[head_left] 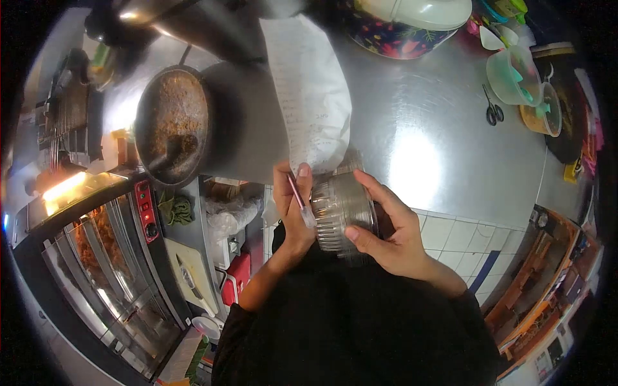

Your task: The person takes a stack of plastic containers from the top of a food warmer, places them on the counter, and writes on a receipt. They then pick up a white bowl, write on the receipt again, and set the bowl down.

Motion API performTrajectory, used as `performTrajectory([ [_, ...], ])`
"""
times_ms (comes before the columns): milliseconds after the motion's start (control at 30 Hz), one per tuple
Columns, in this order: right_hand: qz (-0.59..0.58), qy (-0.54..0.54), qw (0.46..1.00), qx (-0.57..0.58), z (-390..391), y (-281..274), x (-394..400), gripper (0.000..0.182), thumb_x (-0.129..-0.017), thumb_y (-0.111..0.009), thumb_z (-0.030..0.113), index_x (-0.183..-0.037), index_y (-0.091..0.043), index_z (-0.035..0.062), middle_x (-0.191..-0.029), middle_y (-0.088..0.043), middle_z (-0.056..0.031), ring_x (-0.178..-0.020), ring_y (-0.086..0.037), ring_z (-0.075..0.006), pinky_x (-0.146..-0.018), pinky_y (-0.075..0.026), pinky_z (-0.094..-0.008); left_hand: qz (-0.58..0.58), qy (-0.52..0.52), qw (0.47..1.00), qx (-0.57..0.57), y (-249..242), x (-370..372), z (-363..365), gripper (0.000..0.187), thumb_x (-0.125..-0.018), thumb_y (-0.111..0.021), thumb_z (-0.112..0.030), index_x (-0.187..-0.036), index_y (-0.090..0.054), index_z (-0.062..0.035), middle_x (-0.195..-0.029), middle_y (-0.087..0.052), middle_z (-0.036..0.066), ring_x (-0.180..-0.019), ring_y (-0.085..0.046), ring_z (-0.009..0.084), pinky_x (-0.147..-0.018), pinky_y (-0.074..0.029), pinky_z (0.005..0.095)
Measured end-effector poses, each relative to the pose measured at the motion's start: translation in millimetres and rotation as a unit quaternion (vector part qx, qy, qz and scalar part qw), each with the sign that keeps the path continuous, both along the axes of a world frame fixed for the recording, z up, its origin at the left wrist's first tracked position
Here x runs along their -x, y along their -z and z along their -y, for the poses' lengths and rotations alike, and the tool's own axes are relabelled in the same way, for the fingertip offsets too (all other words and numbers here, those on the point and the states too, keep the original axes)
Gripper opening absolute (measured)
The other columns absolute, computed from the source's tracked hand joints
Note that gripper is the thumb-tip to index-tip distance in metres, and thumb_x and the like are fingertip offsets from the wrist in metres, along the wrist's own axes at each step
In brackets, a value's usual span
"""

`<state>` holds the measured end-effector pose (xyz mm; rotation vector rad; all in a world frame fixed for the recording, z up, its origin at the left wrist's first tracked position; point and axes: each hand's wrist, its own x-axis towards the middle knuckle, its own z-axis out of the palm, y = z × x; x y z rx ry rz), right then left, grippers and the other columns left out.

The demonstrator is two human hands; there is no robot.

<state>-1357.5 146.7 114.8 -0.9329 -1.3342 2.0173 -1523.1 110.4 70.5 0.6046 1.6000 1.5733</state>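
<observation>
My left hand (pixel 293 215) is closed, its thumb pressing on the lower end of a long white paper sheet (pixel 312 90) with faint writing. A slim pinkish pen (pixel 296 190) is also in that hand, slanting down across the fingers. My right hand (pixel 399 235) curls round a stack of clear ribbed plastic containers (pixel 344 209), thumb on the near side and fingers on the far side. The stack lies tilted between both hands, just in front of the counter edge. Whether my left fingers touch it is hard to tell.
On the steel counter (pixel 386 96) are a floral pot with a pale lid (pixel 402 38), black scissors (pixel 493 112) and plastic tubs (pixel 514 76). A dark pan (pixel 172 122) is at left, above a lit glass cabinet (pixel 109 257). A wooden shelf unit (pixel 531 276) stands right.
</observation>
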Motion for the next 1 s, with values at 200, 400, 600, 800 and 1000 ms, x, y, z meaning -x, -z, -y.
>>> performTrajectory([
  [200,0.023,0.002,1.000,0.017,-2.9,-3.1,-1.0,0.067,-0.089,-0.071,0.005,-0.147,-0.039,0.0005,-0.117,-0.056,-0.0116,-0.087,-0.060,-0.0087,-0.068,-0.051,-0.0233,-0.177,-0.021,0.984,0.028,-1.9,19.6,-5.2,0.013,-0.099,-0.060,-0.012,-0.105,-0.058,-0.0005,-0.086,-0.063,0.005,-0.078,-0.058,0.0096,-0.068,-0.046,0.0247],
  [400,0.080,0.033,0.996,-0.019,-9.6,-9.0,-0.4,0.072,-0.089,-0.071,0.020,-0.148,-0.036,-0.0035,-0.136,-0.054,-0.0173,-0.124,-0.052,-0.0235,-0.106,-0.040,-0.0354,-0.373,0.117,0.907,0.159,-24.6,64.0,-21.7,0.017,-0.086,-0.067,-0.008,-0.102,-0.066,-0.0046,-0.082,-0.067,0.013,-0.071,-0.069,0.0260,-0.062,-0.053,0.0380],
  [600,0.117,0.042,0.982,-0.142,-20.0,0.3,-13.5,0.068,-0.089,-0.065,0.024,-0.145,-0.039,-0.0035,-0.134,-0.054,-0.0187,-0.125,-0.050,-0.0284,-0.108,-0.037,-0.0389,-0.612,0.205,0.763,-0.021,-99.3,6.9,-137.5,0.020,-0.071,-0.071,-0.021,-0.083,-0.069,-0.0041,-0.072,-0.070,0.014,-0.065,-0.070,0.0318,-0.057,-0.054,0.0460],
  [800,0.103,0.007,0.993,-0.064,-33.6,14.4,-27.2,0.059,-0.090,-0.065,0.024,-0.138,-0.044,-0.0030,-0.130,-0.055,-0.0176,-0.124,-0.051,-0.0275,-0.106,-0.039,-0.0412,-0.583,0.246,0.757,-0.164,-177.3,-65.0,-162.9,0.014,-0.069,-0.071,-0.022,-0.076,-0.073,-0.0103,-0.075,-0.072,0.011,-0.075,-0.071,0.0273,-0.060,-0.056,0.0441],
  [1000,0.076,0.112,0.988,-0.075,-13.3,19.8,-25.2,0.059,-0.089,-0.067,0.009,-0.141,-0.043,-0.0036,-0.120,-0.062,-0.0122,-0.106,-0.061,-0.0202,-0.092,-0.050,-0.0311,-0.444,0.059,0.891,-0.071,-161.9,-10.8,-99.2,0.026,-0.096,-0.048,-0.022,-0.102,-0.061,0.0001,-0.075,-0.067,0.015,-0.065,-0.069,0.0306,-0.061,-0.056,0.0454],
])
